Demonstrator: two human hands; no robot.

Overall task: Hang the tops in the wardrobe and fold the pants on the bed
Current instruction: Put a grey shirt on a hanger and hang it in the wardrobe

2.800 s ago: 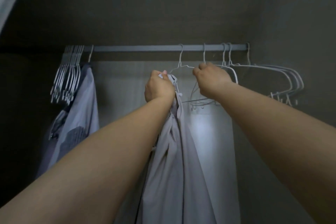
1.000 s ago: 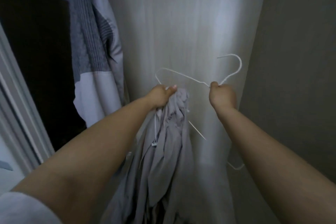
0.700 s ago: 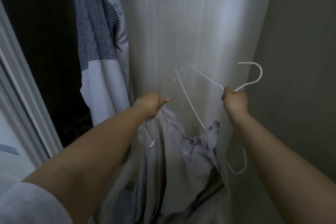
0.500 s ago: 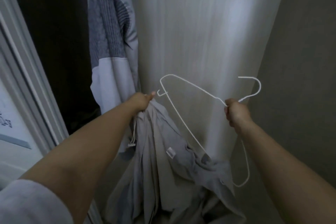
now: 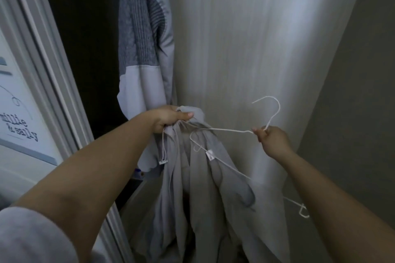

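The words "millie & sally" stand in dark lettering on a pale sign (image 5: pixel 15 117) left of the wardrobe's door frame (image 5: pixel 49 66). The small tag (image 5: pixel 210 154) on the grey garment (image 5: pixel 192 188) is unreadable.

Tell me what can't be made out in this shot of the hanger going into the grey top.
- Wire hanger, head view: its lower arm runs behind the grey top, so how far it is threaded is hidden.
- Hanging patterned garment: top cut off by the frame edge; its hanger is unseen.
- Left hand: fingers buried in fabric.
- Right hand: fingertips mostly hidden behind its own back.
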